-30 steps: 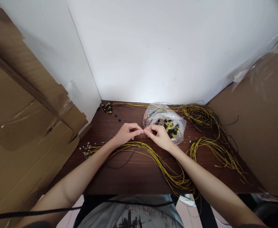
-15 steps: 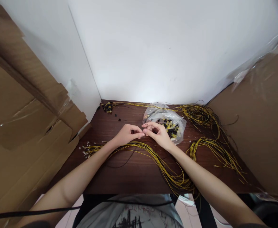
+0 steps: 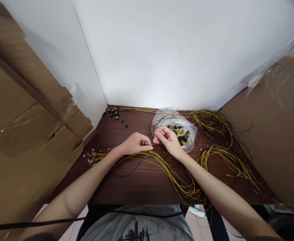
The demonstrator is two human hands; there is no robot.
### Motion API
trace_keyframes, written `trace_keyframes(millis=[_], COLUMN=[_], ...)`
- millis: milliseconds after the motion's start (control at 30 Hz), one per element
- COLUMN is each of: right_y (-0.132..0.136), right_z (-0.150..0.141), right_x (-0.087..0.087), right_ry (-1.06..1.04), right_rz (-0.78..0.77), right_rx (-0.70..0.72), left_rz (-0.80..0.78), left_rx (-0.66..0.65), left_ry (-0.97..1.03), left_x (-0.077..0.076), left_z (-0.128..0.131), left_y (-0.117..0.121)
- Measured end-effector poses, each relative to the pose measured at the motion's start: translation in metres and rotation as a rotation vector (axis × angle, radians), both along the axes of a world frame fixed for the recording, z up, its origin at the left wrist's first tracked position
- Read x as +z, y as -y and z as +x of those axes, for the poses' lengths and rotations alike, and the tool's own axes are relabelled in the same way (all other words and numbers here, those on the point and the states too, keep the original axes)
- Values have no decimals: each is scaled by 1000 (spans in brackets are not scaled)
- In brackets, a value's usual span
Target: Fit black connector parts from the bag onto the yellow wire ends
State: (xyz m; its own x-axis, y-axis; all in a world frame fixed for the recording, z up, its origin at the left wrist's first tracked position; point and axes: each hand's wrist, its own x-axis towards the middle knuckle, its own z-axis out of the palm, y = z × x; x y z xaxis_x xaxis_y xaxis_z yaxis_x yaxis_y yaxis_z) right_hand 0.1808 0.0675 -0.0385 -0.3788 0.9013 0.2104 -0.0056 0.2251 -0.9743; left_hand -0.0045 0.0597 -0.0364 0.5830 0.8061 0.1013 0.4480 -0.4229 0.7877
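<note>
My left hand (image 3: 136,144) pinches a thin black wire (image 3: 152,140) between thumb and forefinger. Slightly higher and to the right, my right hand (image 3: 169,141) is closed on the same wire, which curls in a small loop above its fingertips. Whether anything tiny sits on the wire's end I cannot make out. Under my left forearm runs a bundle of yellow and black wires (image 3: 159,160), with small pale ends (image 3: 91,157) at the left. Behind my right hand lies a clear plastic bag (image 3: 191,129) holding black and yellow parts (image 3: 183,136).
More wires run along the back of the dark wooden table (image 3: 137,187), from black and yellow connectors (image 3: 114,113) to a coiled heap (image 3: 209,122). Another bundle (image 3: 224,152) lies at the right. Cardboard (image 3: 36,134) and a white wall (image 3: 162,60) enclose the table.
My hands have moved apart, the left one slightly down and the right one slightly right and up. A short stretch of the wire now shows between them.
</note>
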Motion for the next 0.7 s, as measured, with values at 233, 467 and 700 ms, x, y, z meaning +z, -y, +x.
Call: trace_keyframes(millis=[233, 467, 700], right_y=[-2, -3, 4], right_z=[-2, 1, 2], right_x=[1, -1, -4], right_ry=[-152, -117, 182], right_rz=[-68, -34, 185], right_rx=[-26, -56, 49], left_rz=[102, -36, -175], left_rx=[-78, -41, -7], left_ry=[-108, -1, 140], left_x=[6, 3, 5], left_z=[3, 1, -4], left_y=[3, 1, -3])
